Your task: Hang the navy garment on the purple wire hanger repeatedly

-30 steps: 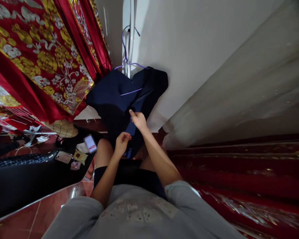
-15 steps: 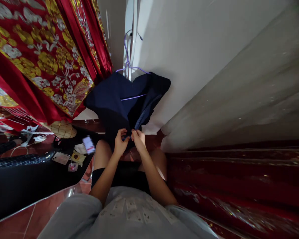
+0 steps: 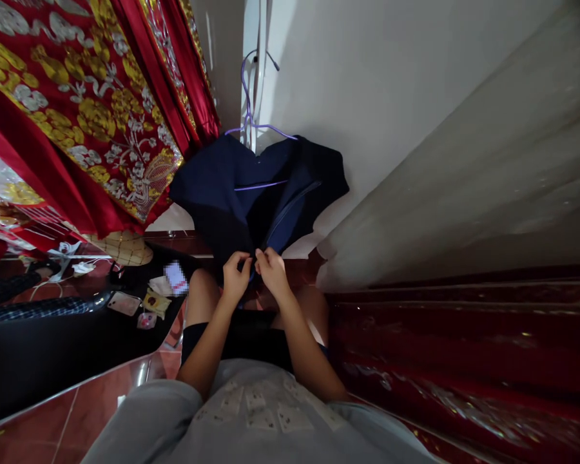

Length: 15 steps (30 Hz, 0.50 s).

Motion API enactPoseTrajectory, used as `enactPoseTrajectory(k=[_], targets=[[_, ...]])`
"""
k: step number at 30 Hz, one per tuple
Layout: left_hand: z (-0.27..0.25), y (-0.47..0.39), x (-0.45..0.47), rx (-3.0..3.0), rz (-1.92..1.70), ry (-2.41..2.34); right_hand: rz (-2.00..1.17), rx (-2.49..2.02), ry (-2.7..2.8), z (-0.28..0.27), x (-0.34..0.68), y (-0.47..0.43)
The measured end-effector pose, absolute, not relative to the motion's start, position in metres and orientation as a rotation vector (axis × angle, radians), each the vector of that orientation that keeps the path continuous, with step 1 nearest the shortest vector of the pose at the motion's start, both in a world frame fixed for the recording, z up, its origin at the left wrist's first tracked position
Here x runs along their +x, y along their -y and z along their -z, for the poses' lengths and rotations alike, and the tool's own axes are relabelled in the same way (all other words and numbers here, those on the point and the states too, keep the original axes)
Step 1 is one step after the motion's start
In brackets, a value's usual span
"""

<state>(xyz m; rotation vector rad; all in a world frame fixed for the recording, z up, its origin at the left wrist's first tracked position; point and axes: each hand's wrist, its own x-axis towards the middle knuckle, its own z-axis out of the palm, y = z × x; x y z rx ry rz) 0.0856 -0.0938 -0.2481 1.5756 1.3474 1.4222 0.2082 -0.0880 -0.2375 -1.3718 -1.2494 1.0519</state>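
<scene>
1. Find right hand [image 3: 272, 267] lower than a second ago, just beside left hand [image 3: 236, 276].
2. See both curled, fingertips bent at lower front of navy garment [image 3: 222, 193]; cannot tell whether gripping.
3. Note matte fabric, V-shaped opening, hanging on thin purple hanger [image 3: 248, 120].

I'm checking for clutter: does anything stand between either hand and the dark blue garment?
Nothing visible does: the left hand and right hand are both at the lower front of the dark blue garment, though their exact grip is unclear.
</scene>
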Motion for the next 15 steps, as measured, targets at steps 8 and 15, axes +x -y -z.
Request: enactPoseTrajectory(k=[8,15], targets=[[0.227,0.096,0.091,1.504,-1.441,-1.34,-1.085,-1.311,1.231,0.219,0.203,0.096],[0.217,0.102,0.096,1.588,-1.427,-1.307,-1.027,-1.299,1.26,0.211,0.209,0.105]])
